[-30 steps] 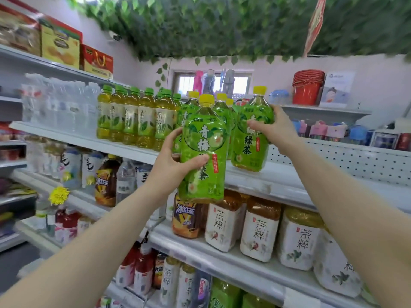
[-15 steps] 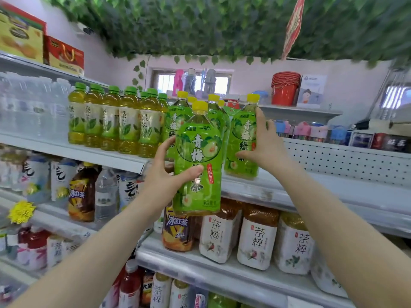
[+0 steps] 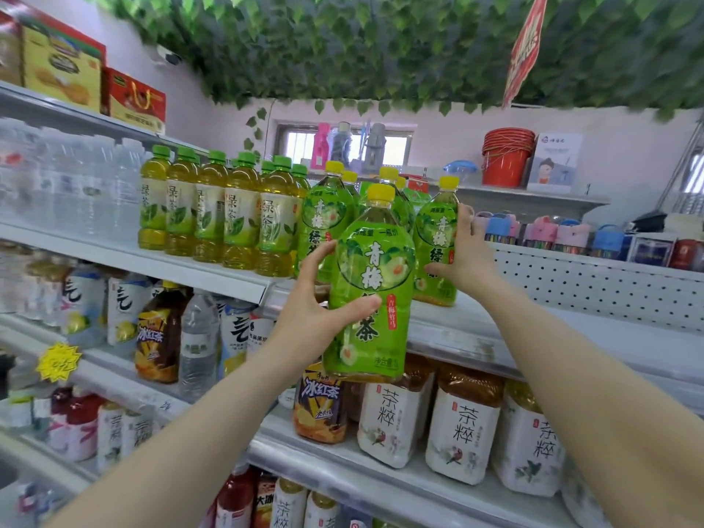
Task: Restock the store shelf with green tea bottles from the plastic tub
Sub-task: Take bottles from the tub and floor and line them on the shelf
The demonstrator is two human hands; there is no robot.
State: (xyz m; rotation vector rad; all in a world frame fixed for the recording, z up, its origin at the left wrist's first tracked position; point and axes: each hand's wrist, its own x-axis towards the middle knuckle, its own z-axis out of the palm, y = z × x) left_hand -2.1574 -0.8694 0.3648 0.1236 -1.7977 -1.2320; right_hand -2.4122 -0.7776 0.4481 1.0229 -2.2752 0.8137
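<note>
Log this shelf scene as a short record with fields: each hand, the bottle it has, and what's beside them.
left hand: grips a yellow-capped bottle, upright, in the air in front of the shelf
right hand: holds a second bottle standing on the shelf, rightmost of its row
left neighbours: green-capped bottles on the same shelf
right of row: bare shelf surface

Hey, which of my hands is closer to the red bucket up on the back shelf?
Right. The right hand, holding a shelved bottle, is below and left of the red bucket. The left hand, gripping the raised bottle, is lower and farther left.
</note>
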